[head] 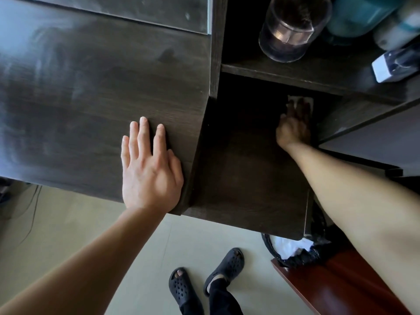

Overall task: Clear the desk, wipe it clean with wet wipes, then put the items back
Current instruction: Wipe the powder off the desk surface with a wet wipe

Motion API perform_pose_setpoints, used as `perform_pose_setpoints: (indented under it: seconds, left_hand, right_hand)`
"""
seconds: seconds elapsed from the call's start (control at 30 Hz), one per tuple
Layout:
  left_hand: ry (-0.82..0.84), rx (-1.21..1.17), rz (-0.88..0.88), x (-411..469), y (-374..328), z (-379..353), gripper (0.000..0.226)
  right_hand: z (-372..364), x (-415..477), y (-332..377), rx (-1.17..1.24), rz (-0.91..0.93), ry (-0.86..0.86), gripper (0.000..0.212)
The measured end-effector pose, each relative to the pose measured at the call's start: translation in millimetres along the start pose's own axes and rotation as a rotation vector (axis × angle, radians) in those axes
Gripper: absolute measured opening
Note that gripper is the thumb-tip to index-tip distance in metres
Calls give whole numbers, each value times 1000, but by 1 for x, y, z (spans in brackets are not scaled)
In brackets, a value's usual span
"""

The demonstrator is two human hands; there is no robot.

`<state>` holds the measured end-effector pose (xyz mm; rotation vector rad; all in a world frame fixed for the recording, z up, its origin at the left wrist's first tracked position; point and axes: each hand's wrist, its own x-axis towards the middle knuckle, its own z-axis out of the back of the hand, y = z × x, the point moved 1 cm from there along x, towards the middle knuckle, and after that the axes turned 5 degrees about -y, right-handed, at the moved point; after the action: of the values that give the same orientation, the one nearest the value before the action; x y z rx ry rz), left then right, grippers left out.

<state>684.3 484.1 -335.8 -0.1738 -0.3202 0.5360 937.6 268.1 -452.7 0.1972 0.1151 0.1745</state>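
Dark wood-grain boards are filling most of the view, with the main worktop [86, 92] stretching across the left side and showing pale, smeary streaks over its surface. Pale floor tiles [68, 228] are showing below its near edge, and two feet in dark perforated slippers [228, 267] are standing on them. The left hand [148, 169] is lying flat on the worktop near its right-hand corner, palm down, fingers stretched out and slightly spread, gripping nothing. To the right, a lower dark shelf [247, 185] is sitting beneath an upper shelf board [284, 75]. The right hand [294, 127] is reaching deep into this lower recess, fingers extended and pressing down on a white wet wipe [300, 100], which is lying flat against the shelf surface at the back; only the far edge of the wipe is peeking out beyond the fingertips, and the hand is blurred in the shadow. On the upper shelf a clear glass jar [288, 30] is standing, with a teal container [356, 17] just beside it on the right, partly cut off by the frame. Further right, a white power adapter [391, 68] is resting near the shelf's edge, and a blurred white object is lying just behind it. Near the bottom right, a bin lined with a black bag [295, 253] is sitting on the floor under the shelf's corner, holding some white crumpled material, and a reddish-brown wooden edge [341, 283] is running beside it.
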Motion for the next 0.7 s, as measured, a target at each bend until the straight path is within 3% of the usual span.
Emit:
perform_pose_setpoints:
  seconds: [0.07,0.1,0.2,0.27,0.4,0.53,0.6,0.67,0.7]
  left_hand:
    - [-2,4,-1,0,0,0,51]
    - [-4,4,-3,0,-1,0,51]
    - [-2,3,-1,0,-1,0,51]
    - [-1,0,2,0,-1,0,51]
    - [-2,-5,-5,0,0,-1,51]
    - [13,-12,6,0,-2,0,51]
    - [23,-12,10,0,-2,0,52]
    - [19,-12,10,1,-2,0,52]
    - [19,-11,9,1,-1,0,52]
  right_hand:
    - [0,-2,9,-34,-161,5,55]
    - [-2,-2,24,-34,-120,16,56]
    - [-14,-9,90,15,230,95,54]
    - [-15,-12,117,23,335,208,47]
    - [-12,-2,83,95,444,175,58]
    - [-1,-26,-1,69,25,24,60]
    - [-3,-40,-6,51,-163,6,58]
    - [-9,-44,23,68,-137,3,62]
    - [-14,-47,43,95,-26,25,66]
